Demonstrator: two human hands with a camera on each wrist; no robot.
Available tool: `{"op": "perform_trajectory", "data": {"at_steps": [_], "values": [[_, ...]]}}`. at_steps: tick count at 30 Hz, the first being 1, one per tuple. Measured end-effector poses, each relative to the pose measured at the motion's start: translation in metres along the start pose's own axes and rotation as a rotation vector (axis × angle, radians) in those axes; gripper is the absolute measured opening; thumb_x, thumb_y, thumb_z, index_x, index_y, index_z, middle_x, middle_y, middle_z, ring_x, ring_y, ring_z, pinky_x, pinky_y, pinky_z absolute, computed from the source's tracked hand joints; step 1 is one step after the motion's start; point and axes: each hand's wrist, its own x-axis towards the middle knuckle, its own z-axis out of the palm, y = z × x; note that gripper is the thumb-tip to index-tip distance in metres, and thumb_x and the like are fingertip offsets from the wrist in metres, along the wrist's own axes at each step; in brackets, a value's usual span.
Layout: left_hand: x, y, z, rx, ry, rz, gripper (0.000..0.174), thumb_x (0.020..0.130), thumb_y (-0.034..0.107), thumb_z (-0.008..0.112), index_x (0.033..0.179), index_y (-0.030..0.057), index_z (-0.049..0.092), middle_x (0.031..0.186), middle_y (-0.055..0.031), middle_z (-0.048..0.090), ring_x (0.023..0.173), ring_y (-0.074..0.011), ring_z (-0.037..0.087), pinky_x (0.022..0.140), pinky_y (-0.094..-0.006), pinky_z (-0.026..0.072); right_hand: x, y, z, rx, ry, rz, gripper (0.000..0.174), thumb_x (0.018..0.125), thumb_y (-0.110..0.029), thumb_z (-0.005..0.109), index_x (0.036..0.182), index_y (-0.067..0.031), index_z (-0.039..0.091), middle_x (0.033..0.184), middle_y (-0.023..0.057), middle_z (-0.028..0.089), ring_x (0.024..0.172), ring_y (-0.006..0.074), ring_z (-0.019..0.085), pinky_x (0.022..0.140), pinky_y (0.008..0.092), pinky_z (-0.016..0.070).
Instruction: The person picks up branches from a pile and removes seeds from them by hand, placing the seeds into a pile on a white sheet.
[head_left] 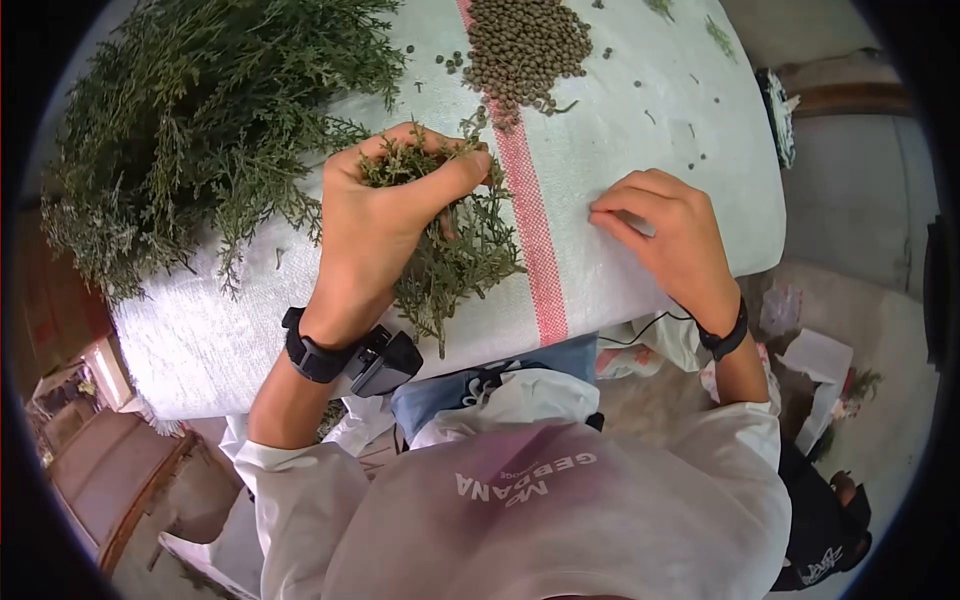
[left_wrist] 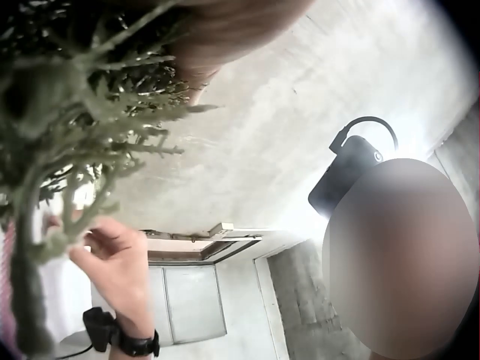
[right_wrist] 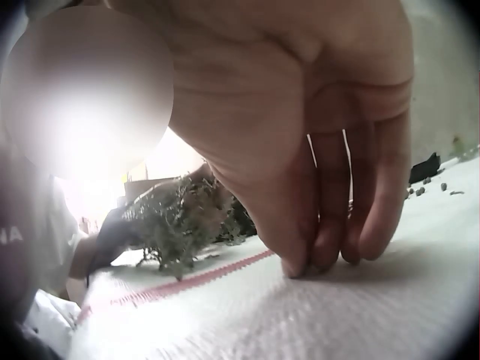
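Observation:
My left hand (head_left: 375, 205) grips a green conifer sprig (head_left: 455, 265), its thumb lying across the top and the leafy ends hanging over the sack's near edge. In the left wrist view the sprig (left_wrist: 82, 142) fills the left side, blurred. My right hand (head_left: 675, 235) is to the right of the red stripe, thumb and fingertips brought together. Seen from the right wrist, its fingers (right_wrist: 322, 202) point down, tips right at the white woven sack (right_wrist: 360, 315). No object shows between those fingertips.
A large heap of conifer branches (head_left: 210, 120) covers the sack's left side. Small round brown cones (head_left: 525, 50) are piled at the far middle, with several loose ones scattered to the right. A red stripe (head_left: 535, 230) crosses the sack.

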Motion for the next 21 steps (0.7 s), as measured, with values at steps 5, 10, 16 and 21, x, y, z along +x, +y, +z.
{"op": "perform_trajectory", "data": {"at_steps": [5, 10, 16, 21], "values": [[0.001, 0.001, -0.001, 0.051, 0.003, -0.026, 0.013, 0.083, 0.012, 0.077, 0.088, 0.0008, 0.072, 0.082, -0.0037, 0.071, 0.068, -0.0057, 0.061, 0.056, -0.0216, 0.0474, 0.029, -0.023, -0.010, 0.466, -0.068, 0.118, 0.013, 0.083, -0.003, 0.074, 0.095, 0.0002, 0.072, 0.090, 0.0065, 0.072, 0.077, 0.0148, 0.067, 0.069, 0.0268, 0.0532], [0.002, 0.004, -0.003, -0.015, 0.040, -0.044, 0.012, 0.082, 0.012, 0.077, 0.087, 0.0013, 0.073, 0.085, -0.0036, 0.071, 0.072, -0.0056, 0.062, 0.058, -0.0212, 0.0483, 0.070, -0.025, 0.007, 0.968, 0.055, 0.112, 0.016, 0.089, -0.004, 0.070, 0.104, 0.0021, 0.069, 0.093, 0.0077, 0.073, 0.079, 0.0126, 0.068, 0.072, 0.0255, 0.0550], [0.010, 0.002, -0.010, -0.111, 0.035, -0.087, 0.017, 0.082, 0.012, 0.074, 0.095, 0.0005, 0.071, 0.093, -0.0044, 0.071, 0.081, -0.0075, 0.064, 0.068, -0.0223, 0.0502, 0.095, -0.034, 0.020, 1.263, -0.102, 0.146, 0.020, 0.091, -0.005, 0.068, 0.109, 0.0022, 0.068, 0.096, 0.0096, 0.072, 0.082, 0.0130, 0.069, 0.075, 0.0256, 0.0563], [0.012, 0.007, -0.019, -0.197, -0.062, -0.188, 0.021, 0.083, 0.011, 0.073, 0.101, 0.0000, 0.070, 0.093, -0.0052, 0.072, 0.081, -0.0094, 0.065, 0.075, -0.0239, 0.0506, 0.096, -0.029, 0.030, 1.391, -0.109, 0.179, 0.023, 0.092, -0.006, 0.066, 0.113, 0.0015, 0.067, 0.098, 0.0100, 0.072, 0.082, 0.0135, 0.069, 0.075, 0.0266, 0.0563]]}}
